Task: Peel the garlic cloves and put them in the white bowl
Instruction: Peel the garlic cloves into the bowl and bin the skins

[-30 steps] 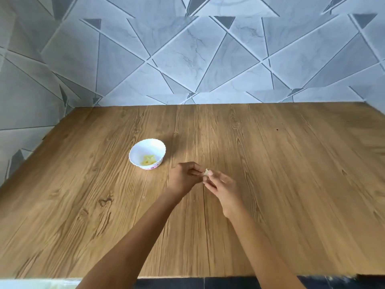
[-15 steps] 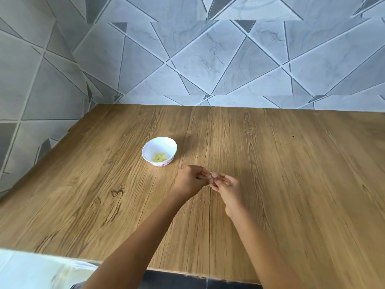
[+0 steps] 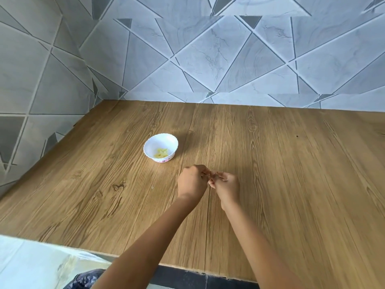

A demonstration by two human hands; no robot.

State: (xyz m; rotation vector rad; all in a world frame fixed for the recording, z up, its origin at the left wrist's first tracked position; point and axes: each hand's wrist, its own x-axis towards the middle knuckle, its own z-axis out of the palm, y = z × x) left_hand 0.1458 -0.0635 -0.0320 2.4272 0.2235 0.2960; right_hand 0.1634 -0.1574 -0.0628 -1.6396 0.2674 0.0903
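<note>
One scalloped white bowl (image 3: 154,143), woodgrain table (image 3: 291,184)

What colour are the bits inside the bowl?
Pale yellow bits in the white bowl; head view shows them best.

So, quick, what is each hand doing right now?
Left hand: fingers curled, pinching what looks like a garlic clove, mostly hidden.
Right hand: fingers curled, pinching the same clove from the other side.
</note>
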